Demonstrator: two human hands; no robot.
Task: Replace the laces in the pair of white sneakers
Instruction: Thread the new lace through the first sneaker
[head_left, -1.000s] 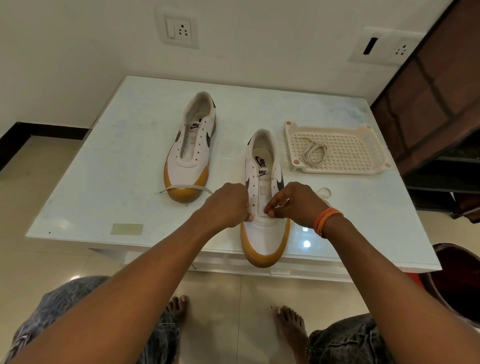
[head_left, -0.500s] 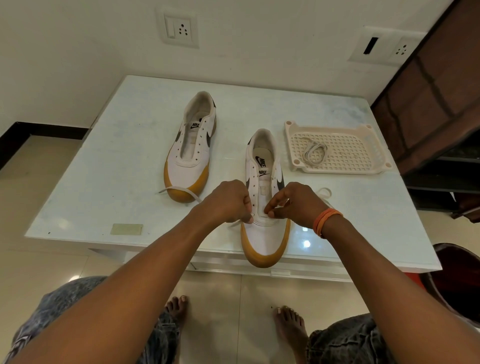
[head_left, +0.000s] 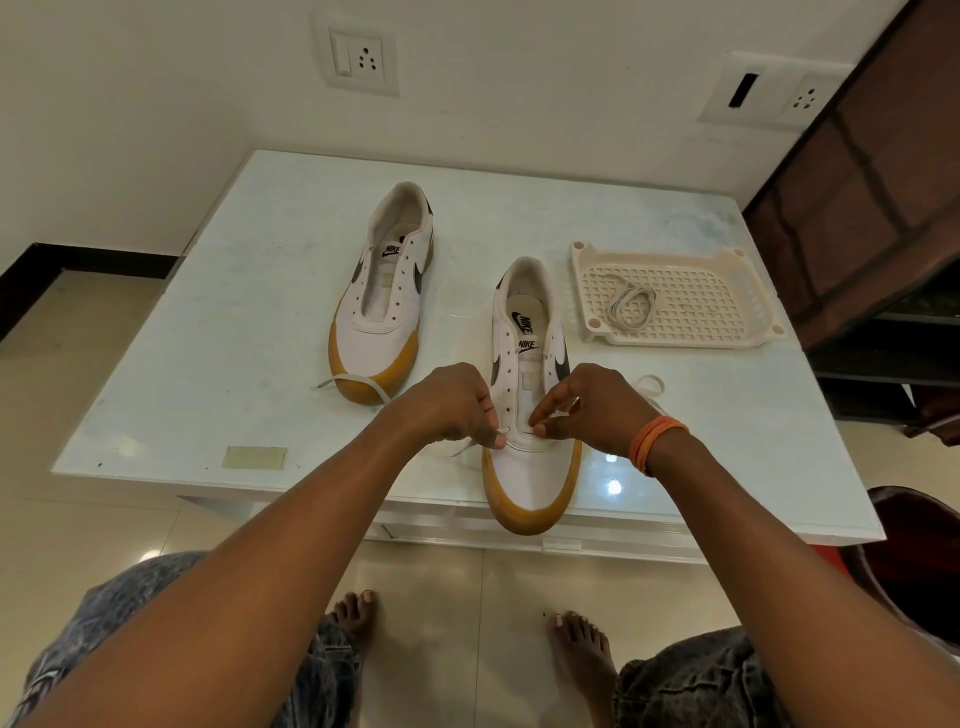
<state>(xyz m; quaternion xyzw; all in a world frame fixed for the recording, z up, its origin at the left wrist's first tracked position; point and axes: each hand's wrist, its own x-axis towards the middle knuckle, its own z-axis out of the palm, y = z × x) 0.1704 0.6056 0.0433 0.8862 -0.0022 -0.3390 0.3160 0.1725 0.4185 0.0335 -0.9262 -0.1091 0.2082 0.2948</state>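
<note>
White walls with two switch plates back a pale, glossy white surface (head_left: 249, 322) that stands on a beige tiled floor, and the person sits at its six o'clock edge with bare feet showing below.

Two white leather sneakers with tan rubber toe bands lie on it, toes towards the person. The near sneaker (head_left: 530, 467) sits at about six o'clock, its toe overhanging the edge; the far sneaker (head_left: 382, 296) lies at about ten o'clock, well apart from it. At two o'clock rests a cream perforated plastic tray (head_left: 722, 312) holding a coiled off-white lace (head_left: 631, 306).

The left hand (head_left: 447, 405) has its fingers curled, pinching the tip of a flat white lace (head_left: 363, 382) at the lowest eyelet on that side of the near sneaker. The right hand (head_left: 592, 405), with orange bands at the wrist, pinches with thumb and forefinger at the opposite lowest eyelet; whether lace is between them I cannot tell. The lace's slack trails off to nine o'clock, across the toe of the far sneaker, and another loop shows behind the right hand.

I judge the job barely begun: only the bottom row of the near sneaker is being threaded, every eyelet above is bare, and the far sneaker has no lace at all. The coil in the tray may be meant for it.

"NIKE" reads on the near sneaker's insole and tongue, and on the far sneaker's tongue, with dark swooshes on the sides.
</note>
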